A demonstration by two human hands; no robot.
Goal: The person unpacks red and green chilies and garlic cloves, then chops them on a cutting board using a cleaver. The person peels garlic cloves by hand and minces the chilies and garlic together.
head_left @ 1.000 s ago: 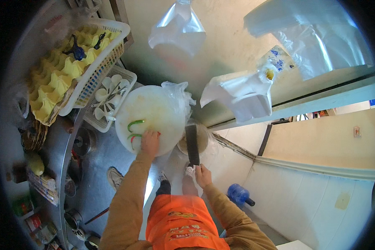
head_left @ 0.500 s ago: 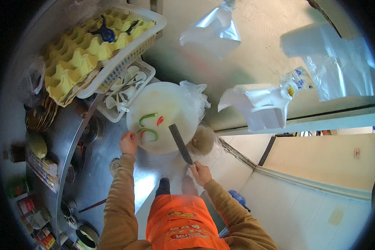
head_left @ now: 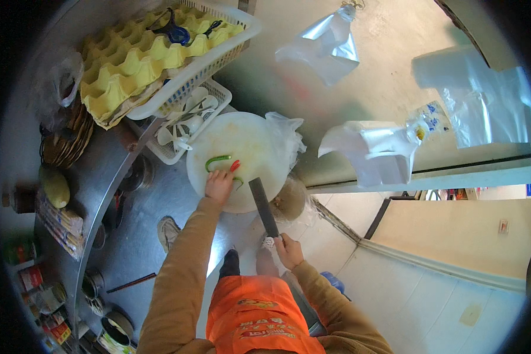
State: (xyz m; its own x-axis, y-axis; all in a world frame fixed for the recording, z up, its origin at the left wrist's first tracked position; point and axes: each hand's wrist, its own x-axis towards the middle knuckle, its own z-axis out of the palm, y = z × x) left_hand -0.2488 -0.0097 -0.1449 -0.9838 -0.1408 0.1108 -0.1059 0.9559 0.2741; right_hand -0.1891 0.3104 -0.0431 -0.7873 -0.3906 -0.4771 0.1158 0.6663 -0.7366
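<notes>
On a round white chopping board (head_left: 248,138) lie a curved green chili pepper (head_left: 218,158) and a small red chili (head_left: 235,166). My left hand (head_left: 219,186) is over a second green chili pepper (head_left: 238,180) on the board, its fingers closed down onto it; part of that chili is hidden beneath them. In my right hand (head_left: 289,251) is a cleaver (head_left: 263,206) with a dark blade, gripped by its handle. The blade points up and away, its far end close to the board's near right edge.
A white basket (head_left: 209,56) with yellow egg trays (head_left: 130,62) stands back left. Beside the board, a smaller basket (head_left: 223,97) holds white spoons. Clear bags (head_left: 369,150) hang on the wall. A metal counter (head_left: 141,218) with a raised edge lies left.
My left hand has moved from the board's left edge onto the lower green chili pepper. The cleaver stays in my right hand, about as before. The whole view has shifted slightly.
</notes>
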